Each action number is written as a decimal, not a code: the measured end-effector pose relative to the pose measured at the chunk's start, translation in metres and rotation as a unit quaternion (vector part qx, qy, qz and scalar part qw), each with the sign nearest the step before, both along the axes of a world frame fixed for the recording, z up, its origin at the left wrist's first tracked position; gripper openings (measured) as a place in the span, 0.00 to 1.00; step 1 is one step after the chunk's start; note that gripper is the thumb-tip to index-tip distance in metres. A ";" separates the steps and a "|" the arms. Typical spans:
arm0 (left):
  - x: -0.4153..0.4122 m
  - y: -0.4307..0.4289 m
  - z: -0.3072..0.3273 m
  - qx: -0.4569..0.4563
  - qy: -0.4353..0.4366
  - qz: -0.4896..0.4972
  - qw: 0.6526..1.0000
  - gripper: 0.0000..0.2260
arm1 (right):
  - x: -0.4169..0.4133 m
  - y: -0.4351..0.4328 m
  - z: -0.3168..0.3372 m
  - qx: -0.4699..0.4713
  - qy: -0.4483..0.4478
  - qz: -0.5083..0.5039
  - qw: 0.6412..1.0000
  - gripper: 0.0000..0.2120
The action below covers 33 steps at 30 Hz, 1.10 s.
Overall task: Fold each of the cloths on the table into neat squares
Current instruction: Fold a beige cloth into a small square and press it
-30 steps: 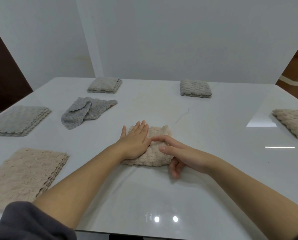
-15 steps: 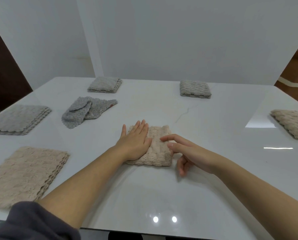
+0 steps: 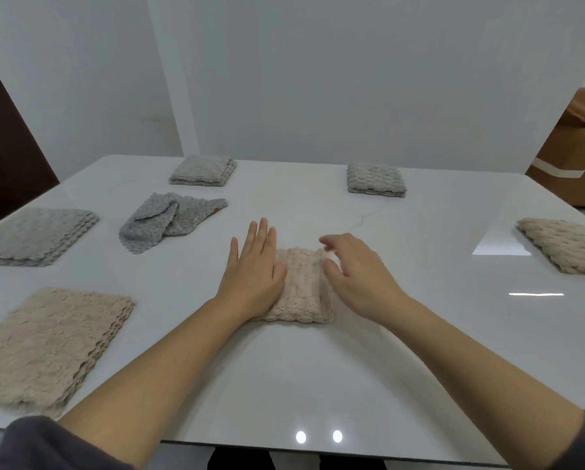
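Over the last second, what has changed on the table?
The right hand slid off the top of the beige cloth to its right edge, fingers curled near the far corner; whether it grips is unclear. The left hand stays flat on its left side. The other cloths did not move.

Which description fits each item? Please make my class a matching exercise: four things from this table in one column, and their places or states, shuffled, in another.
Column one
1. left hand
2. blue-grey cloth
3. flat beige stack
4. ribbed grey square

Column two
A. folded, by the far edge of the table, right of centre
B. at the near left corner
C. crumpled, not yet folded
D. fingers straight, resting on the small folded beige cloth

Pairs: 1-D, 2-C, 3-B, 4-A
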State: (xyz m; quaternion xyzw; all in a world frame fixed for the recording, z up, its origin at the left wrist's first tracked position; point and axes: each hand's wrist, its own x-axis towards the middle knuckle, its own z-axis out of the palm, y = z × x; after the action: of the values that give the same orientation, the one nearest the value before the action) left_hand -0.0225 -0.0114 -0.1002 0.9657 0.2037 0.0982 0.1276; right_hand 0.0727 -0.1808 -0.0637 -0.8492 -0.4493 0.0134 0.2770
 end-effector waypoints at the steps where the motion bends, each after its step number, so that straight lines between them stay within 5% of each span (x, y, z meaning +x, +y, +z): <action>1: -0.003 -0.001 0.003 -0.001 0.004 -0.005 1.000 0.27 | -0.004 0.012 0.000 -0.038 -0.029 0.009 0.999 0.22; 8: -0.015 -0.005 -0.005 0.014 0.058 -0.035 0.998 0.31 | -0.002 0.048 -0.037 -0.222 -0.085 0.033 0.971 0.28; 12: -0.018 -0.004 -0.021 0.021 0.066 -0.037 0.997 0.41 | -0.001 0.046 -0.049 -0.211 -0.083 0.030 0.973 0.28; 17: -0.016 -0.003 -0.021 0.010 0.063 -0.044 0.997 0.41 | 0.000 0.049 -0.051 -0.215 -0.078 0.030 0.973 0.29; 20: -0.028 0.006 -0.015 -0.041 0.009 -0.111 0.993 0.39 | 0.003 0.048 -0.044 -0.178 -0.046 0.021 0.983 0.28; 23: -0.051 0.024 -0.010 0.005 -0.002 -0.170 0.985 0.47 | 0.011 0.047 -0.028 -0.127 -0.033 -0.008 0.991 0.24; 27: -0.065 0.064 -0.004 0.069 -0.003 -0.029 0.997 0.43 | 0.012 0.031 -0.003 -0.145 -0.075 -0.071 0.984 0.19; 30: -0.066 0.074 0.003 0.008 -0.031 0.101 0.994 0.33 | 0.002 0.013 0.007 -0.156 -0.134 -0.101 0.973 0.19; 33: -0.057 0.051 0.006 -0.037 -0.029 0.057 0.997 0.28 | -0.008 0.017 0.003 -0.135 -0.152 -0.083 0.976 0.16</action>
State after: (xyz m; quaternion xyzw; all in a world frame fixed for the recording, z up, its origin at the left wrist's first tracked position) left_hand -0.0793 0.0397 -0.0941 0.9439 0.2578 0.1254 0.1637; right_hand 0.0650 -0.1640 -0.0603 -0.9054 -0.4078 -0.0785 0.0887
